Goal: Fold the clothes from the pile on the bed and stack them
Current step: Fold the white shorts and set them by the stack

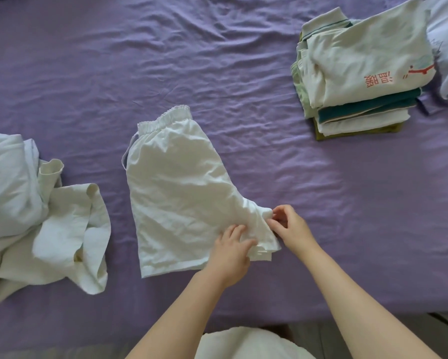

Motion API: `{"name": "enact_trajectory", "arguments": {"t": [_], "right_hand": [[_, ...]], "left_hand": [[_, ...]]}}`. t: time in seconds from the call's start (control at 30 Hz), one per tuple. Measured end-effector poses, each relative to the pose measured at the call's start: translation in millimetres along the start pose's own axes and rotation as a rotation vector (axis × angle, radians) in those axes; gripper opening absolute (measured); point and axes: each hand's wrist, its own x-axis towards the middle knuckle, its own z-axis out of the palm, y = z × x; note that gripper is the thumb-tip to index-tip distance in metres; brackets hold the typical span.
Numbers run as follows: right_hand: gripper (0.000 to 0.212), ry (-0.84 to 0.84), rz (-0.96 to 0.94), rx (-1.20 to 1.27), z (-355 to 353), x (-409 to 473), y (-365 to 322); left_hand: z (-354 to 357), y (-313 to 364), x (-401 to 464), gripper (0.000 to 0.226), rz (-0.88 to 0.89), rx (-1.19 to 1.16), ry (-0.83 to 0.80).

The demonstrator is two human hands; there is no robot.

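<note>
Landmark: white shorts, folded in half lengthwise, flat on the bed with its purple, creased sheet.
Shorts, orientation: elastic waistband at the far end, leg hem nearest the person, crotch point sticking out on the right near the hem.
Left hand: lies on the shorts at the near right corner, fingers spread fairly straight, pressing the cloth; grip apart.
Right hand: just right of the shorts, thumb and fingers pinching the crotch point; grip clamped on the shorts.
Pile: left of the shorts, well apart; loose pale garments, crumpled.
Stack: far right of the shorts; folded clothes, top one a cream shirt with red print.
</note>
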Motion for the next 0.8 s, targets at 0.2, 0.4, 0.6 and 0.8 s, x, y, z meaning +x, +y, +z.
{"name": "enact_trajectory", "arguments": {"t": [0.2, 0.4, 0.6, 0.8], "right_hand": [[0.024, 0.152, 0.098, 0.063, 18, -12, -1], [0.032, 0.201, 0.145, 0.072, 31, -13, -9], [0.014, 0.272, 0.138, 0.119, 41, -19, -9], [0.01, 0.311, 0.205, 0.118, 52, -34, -7]], "left_hand": [[0, -32, -17, 0.029, -0.132, -0.088, 0.224], [-4, -87, -52, 0.047, -0.761, -0.269, 0.511], [1, -126, -73, 0.051, -1.014, -0.758, 0.657], [13, -144, -77, 0.026, -0.996, -0.915, 0.699]]}}
